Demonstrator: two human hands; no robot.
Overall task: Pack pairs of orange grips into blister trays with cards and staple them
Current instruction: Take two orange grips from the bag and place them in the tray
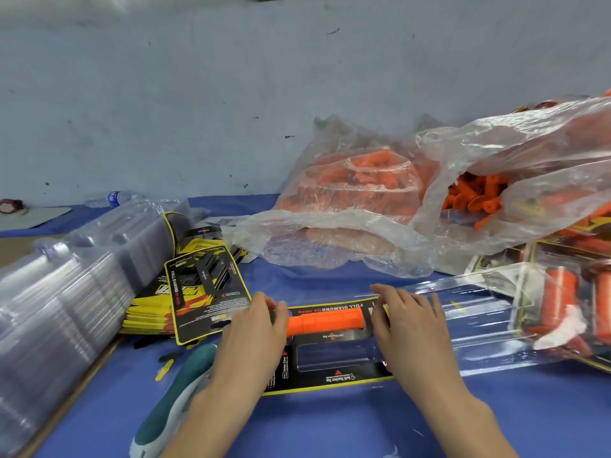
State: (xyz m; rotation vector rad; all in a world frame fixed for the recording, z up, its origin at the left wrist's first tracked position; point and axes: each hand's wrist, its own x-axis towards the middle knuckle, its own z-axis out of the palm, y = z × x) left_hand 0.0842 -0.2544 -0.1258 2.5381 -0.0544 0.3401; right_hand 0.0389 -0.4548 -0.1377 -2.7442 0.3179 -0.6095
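Orange grip [325,320] sits in the tray's [479,312] far pocket, by the table's [330,424] front edge. My left hand [254,328] pinches its end, right hand [410,328] presses flat, fingers straight. Looks rubbery and light, so I'd hold it by the ends.

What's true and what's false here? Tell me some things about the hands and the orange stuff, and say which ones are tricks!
1. One orange grip lies in the blister tray. True.
2. Both slots of the tray are filled. False: the near slot is empty.
3. The left hand and the right hand are at the two ends of the grip. True.
4. The table cover is red. False: it is blue.
5. The plastic bags behind the tray hold lots of orange grips. True.
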